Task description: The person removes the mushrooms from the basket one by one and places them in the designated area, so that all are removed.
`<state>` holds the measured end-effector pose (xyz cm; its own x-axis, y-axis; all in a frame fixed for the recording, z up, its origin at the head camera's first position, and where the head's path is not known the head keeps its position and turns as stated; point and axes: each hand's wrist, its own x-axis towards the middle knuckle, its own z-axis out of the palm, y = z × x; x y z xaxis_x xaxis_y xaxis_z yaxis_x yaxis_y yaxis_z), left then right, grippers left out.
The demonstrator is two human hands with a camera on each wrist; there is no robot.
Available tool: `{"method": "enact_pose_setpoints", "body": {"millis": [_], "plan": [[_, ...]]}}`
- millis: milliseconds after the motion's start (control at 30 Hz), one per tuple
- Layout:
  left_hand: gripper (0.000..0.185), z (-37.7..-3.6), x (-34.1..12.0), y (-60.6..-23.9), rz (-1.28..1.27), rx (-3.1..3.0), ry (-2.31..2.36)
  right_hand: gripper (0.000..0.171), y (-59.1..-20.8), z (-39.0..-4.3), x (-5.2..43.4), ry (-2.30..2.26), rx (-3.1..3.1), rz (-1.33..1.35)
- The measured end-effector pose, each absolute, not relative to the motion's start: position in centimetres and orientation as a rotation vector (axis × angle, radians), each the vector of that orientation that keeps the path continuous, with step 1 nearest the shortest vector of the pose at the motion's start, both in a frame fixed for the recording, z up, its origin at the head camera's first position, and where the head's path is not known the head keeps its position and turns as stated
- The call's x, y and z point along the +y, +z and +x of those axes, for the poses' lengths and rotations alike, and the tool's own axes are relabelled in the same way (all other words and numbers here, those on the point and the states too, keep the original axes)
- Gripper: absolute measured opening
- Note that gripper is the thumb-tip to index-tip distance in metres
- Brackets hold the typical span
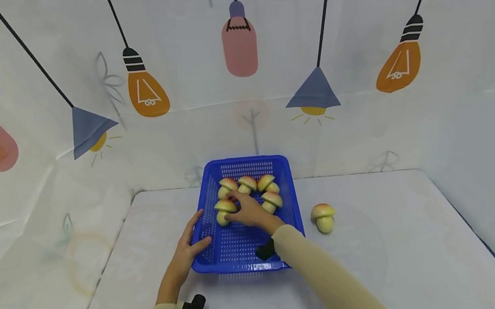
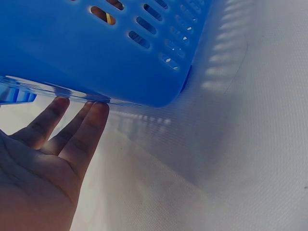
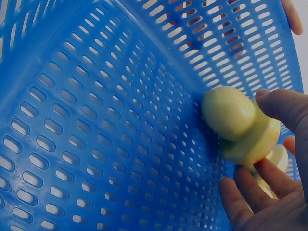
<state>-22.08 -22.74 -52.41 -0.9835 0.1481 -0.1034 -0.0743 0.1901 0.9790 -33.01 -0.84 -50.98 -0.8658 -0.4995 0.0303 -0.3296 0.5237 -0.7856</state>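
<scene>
Five toy mushrooms (image 1: 271,200) sit in the blue basket (image 1: 231,248); the right hand (image 1: 252,213) pinches one, while the left hand (image 1: 183,257), fingers straight, touches its side, probably for steadiness.

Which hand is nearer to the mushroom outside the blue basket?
Right: the right hand is inside the basket, left of that mushroom; the left hand is farther, at the basket's left side.

Left hand (image 1: 185,256) spread, right hand (image 1: 251,212) curled, sleeved arms (image 1: 334,277) extended
</scene>
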Motion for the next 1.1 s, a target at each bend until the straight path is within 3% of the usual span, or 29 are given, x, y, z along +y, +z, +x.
{"method": "enact_pose_setpoints", "body": {"millis": [767,1100], "plan": [[0.075,-22.04,-22.49,-52.19,0.067,2.307,1.891,0.06,-50.81,-32.76,-0.82,-1.263,2.502,-0.716],[0.075,-21.94,-22.6,-52.29,0.081,2.29,1.909,0.048,-50.97,-32.62,-0.95,-1.288,2.487,-0.721]]}}
